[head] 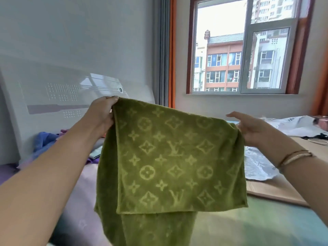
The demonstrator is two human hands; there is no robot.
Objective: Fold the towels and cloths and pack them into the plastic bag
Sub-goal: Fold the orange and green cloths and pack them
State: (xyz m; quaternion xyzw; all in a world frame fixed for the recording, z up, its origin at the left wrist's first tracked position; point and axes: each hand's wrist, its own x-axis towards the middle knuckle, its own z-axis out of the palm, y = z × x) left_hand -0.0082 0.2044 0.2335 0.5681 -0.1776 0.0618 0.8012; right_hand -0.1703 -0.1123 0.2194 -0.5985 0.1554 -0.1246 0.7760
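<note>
One green towel [177, 157], monogram pattern, was held up in mid-air over the bed [257, 224], folded over so a front layer hung shorter than the layer behind; back layer's lower part ran out of frame at bottom.

Hands:
- Left hand [103, 114]: gripped towel's upper left corner, fingers curled over the edge, arm extended from lower left.
- Right hand [248, 126]: was at towel's upper right corner, which sat lower than the left. Index finger stretched out straight, pointing left above the top edge; towel bunched against the palm side. Exact grip couldn't be told, as cloth hid thumb & lower fingers. Bracelets [294, 157] on that wrist.

Other task items:
- Plastic bag [257, 166], clear/crinkled w/ some print, lay flat on a sheet of brown cardboard [276, 190] on the bed, right of the towel, partly hidden behind it.
- Pile of cloths [44, 141], blue & purple, lay at the far left of the bed near the headboard [71, 96]; a pale teal piece [95, 153] showed just beside the towel's left edge.

Misc.:
- White plastic wrapping [291, 125] was further back on the right, w/ dark items and a cable next to it, too small to identify.
- Headboard was white, glossy, w/ dotted pattern.
- Window [245, 47] was behind, apartment blocks outside; grey & orange curtain [165, 50] at its left.
- Bed cover was pinkish at left, greenish at right.
</note>
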